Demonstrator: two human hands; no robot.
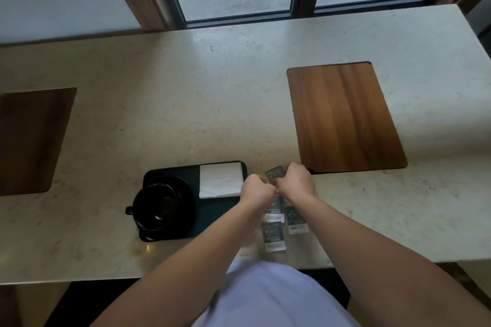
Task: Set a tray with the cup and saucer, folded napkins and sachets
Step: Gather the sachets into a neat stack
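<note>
Tray [233, 214]: dark, near counter [186, 87] front edge, left of centre.
Cup [155, 206]: black, upright on saucer [186, 202], handle to the left; both on tray's left half.
Napkins [220, 180]: white, folded, at tray's far right corner.
Sachets [275, 232]: three flat on counter just right of tray, between the forearms; none yet on tray as far as visible. A fourth, held sachet [275, 175], raised beyond them, off tray's right edge.
Left hand [255, 188]: fingers curled, knuckles up, close against the right; whether pinching the sachet's near end or clenched on nothing cannot be told.
Right hand [299, 180]: fingers curled round held sachet, dark face showing past the knuckles.
Boards [342, 117]: two wooden, one far right, one far left, bare.
Step in hand, by judgement: sachets, cup, saucer and napkins being already placed.
Next move, by judgement: carry held sachet left over tray's bare near-right area, lay flat beside napkins, clear of saucer; then gather the three from counter likewise.
</note>
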